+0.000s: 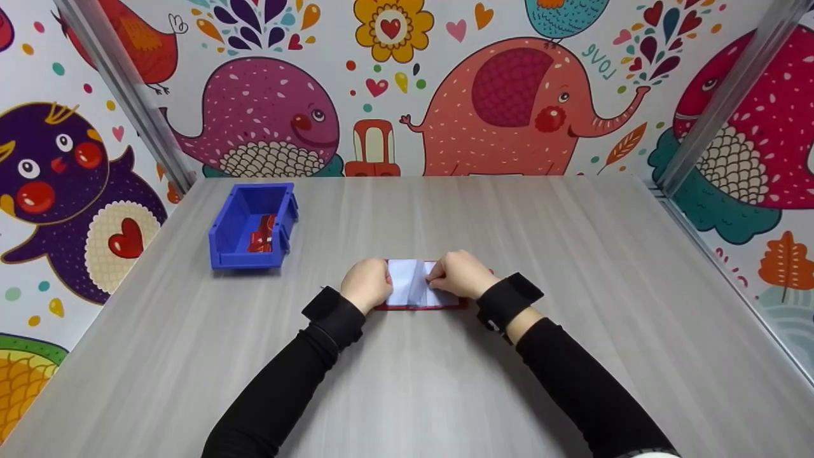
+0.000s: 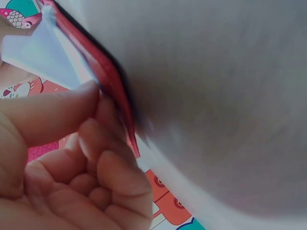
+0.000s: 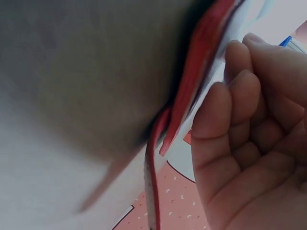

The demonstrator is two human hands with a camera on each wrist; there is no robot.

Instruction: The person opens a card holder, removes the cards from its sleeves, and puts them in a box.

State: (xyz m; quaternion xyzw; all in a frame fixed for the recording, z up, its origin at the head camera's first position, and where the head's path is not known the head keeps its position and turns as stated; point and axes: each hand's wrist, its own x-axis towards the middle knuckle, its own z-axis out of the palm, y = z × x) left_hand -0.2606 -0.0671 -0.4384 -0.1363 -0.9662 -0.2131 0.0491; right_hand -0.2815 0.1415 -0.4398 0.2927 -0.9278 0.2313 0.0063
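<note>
A small red-covered booklet (image 1: 423, 308) with white leaves lies spread open at the middle of the table. My left hand (image 1: 367, 284) pinches its left side; in the left wrist view the thumb lies at the white leaf, against the red cover (image 2: 108, 74), and the other fingers curl below. One white leaf (image 1: 417, 287) stands partly raised near the centre. Over the right half, thumb and forefinger of my right hand (image 1: 463, 275) pinch at the white paper. In the right wrist view, a narrow red strap (image 3: 152, 179) sticks out from the cover's edge.
A blue plastic bin (image 1: 245, 260) stands at the back left of the grey table (image 1: 356, 394), with red packets (image 1: 262, 236) inside. Walls printed with cartoon animals border the back and sides, joined by metal posts (image 1: 127, 95). Black bands circle both wrists.
</note>
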